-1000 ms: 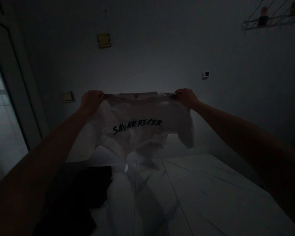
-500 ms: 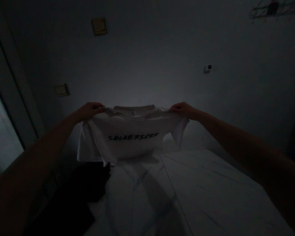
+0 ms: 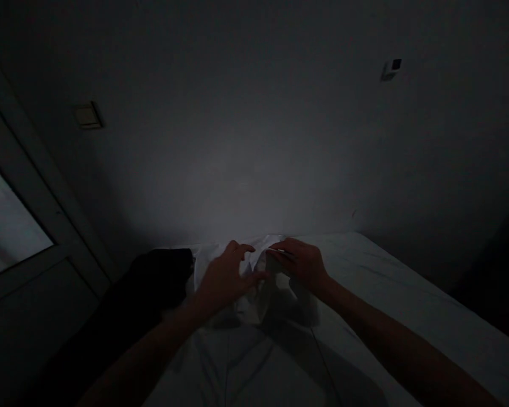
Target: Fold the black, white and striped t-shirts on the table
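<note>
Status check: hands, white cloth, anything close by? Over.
Left hand open, thumb and fingers spread at the white cloth. Right hand pinching it. Cloth bunched up over the table. Black cloth close by, left.

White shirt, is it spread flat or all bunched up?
Bunched up, at least where it shows: the white shirt rises in creased folds between left hand and right hand.
</note>
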Tool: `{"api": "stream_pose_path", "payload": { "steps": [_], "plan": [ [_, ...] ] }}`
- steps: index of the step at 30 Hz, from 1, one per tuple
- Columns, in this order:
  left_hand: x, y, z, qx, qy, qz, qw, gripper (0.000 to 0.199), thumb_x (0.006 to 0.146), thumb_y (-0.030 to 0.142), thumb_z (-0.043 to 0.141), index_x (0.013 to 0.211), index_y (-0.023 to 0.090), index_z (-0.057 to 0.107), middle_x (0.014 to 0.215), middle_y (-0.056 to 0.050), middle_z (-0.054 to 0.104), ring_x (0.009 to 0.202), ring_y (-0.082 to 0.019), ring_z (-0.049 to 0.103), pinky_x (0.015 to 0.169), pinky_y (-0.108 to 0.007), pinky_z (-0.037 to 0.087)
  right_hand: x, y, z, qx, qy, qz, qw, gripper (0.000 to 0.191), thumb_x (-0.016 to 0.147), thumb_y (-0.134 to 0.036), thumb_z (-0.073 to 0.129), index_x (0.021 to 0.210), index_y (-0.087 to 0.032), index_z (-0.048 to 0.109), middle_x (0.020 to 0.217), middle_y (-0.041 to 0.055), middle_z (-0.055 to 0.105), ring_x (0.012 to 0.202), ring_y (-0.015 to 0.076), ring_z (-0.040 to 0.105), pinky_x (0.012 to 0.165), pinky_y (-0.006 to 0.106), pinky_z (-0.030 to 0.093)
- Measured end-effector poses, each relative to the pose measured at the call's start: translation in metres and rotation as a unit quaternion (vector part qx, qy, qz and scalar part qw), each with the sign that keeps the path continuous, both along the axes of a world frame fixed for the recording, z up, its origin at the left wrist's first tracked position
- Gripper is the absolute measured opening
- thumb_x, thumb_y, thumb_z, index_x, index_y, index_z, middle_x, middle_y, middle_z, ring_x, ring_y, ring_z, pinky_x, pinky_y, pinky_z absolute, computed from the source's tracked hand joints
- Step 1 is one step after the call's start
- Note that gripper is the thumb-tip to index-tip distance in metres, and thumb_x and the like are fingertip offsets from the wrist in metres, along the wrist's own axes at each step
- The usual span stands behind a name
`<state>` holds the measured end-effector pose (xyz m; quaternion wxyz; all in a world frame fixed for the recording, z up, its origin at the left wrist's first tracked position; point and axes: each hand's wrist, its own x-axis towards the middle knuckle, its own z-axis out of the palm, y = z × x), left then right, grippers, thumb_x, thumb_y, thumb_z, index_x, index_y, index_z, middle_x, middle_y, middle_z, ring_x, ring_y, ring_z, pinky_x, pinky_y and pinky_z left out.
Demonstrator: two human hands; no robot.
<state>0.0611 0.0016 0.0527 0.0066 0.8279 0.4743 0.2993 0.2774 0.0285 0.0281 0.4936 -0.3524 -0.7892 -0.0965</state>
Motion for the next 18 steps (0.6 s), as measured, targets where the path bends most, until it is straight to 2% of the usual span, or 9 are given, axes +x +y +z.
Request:
{"api": "stream_pose_path", "payload": {
  "steps": [2,5,8,11,15,18],
  "plan": [
    [0.018,-0.006,-0.015,-0.024,0.038,0.031,0.999,0.037,0.086,0.050,0.064,0.108,0.021,0.065,0.104,-0.006,0.063,0.088,-0.021,0.066,0.074,-0.030,0.053,-0.004,-0.005,-0.008,0.031,-0.006,0.012,0.999,0.034,0.100,-0.043,0.051,0.088,-0.022,0.075,0.077,0.0038,0.074,0.066,0.0144,0.069,0.060,0.022,0.048],
    [0.021,-0.002,-0.020,-0.055,0.098,0.046,0.993,0.015,0.092,0.029,0.055,0.097,0.021,0.067,0.099,-0.005,0.066,0.091,-0.020,0.066,0.079,-0.029,0.052,0.006,-0.007,-0.010,0.050,-0.043,0.039,0.997,0.034,0.100,-0.043,0.052,0.090,-0.022,0.075,0.074,0.0032,0.073,0.063,0.0130,0.068,0.057,0.020,0.046],
    [0.005,0.004,-0.015,-0.043,0.106,0.026,0.993,0.030,0.088,0.012,0.052,0.109,0.025,0.068,0.106,-0.002,0.070,0.097,-0.018,0.067,0.083,-0.028,0.052,0.028,-0.008,-0.007,0.028,-0.096,0.044,0.994,0.030,0.101,-0.038,0.052,0.093,-0.023,0.076,0.071,0.0020,0.071,0.059,0.0121,0.065,0.054,0.020,0.044],
    [-0.012,0.003,-0.012,0.024,0.103,-0.009,0.994,0.044,0.084,0.006,0.053,0.118,0.029,0.066,0.109,-0.001,0.070,0.093,-0.016,0.068,0.076,-0.024,0.052,0.042,-0.013,-0.009,0.005,-0.109,0.024,0.994,0.026,0.099,-0.032,0.052,0.095,-0.024,0.076,0.072,0.0020,0.070,0.060,0.0123,0.064,0.055,0.021,0.043],
    [-0.020,-0.002,-0.014,0.116,0.062,-0.062,0.989,0.042,0.080,0.005,0.056,0.114,0.027,0.067,0.099,0.000,0.071,0.086,-0.014,0.068,0.071,-0.021,0.050,0.036,-0.026,-0.015,-0.026,-0.041,0.018,0.999,0.020,0.095,-0.024,0.054,0.091,-0.023,0.073,0.074,0.0023,0.067,0.062,0.0133,0.061,0.056,0.022,0.042],
    [-0.020,-0.002,-0.015,0.110,0.020,-0.094,0.989,0.035,0.079,0.005,0.056,0.106,0.024,0.067,0.093,0.000,0.070,0.082,-0.012,0.066,0.069,-0.019,0.049,0.025,-0.033,-0.016,-0.113,0.022,0.033,0.993,0.010,0.091,-0.026,0.061,0.086,-0.021,0.069,0.074,0.0013,0.063,0.061,0.0133,0.056,0.055,0.023,0.041]
  ]
}}
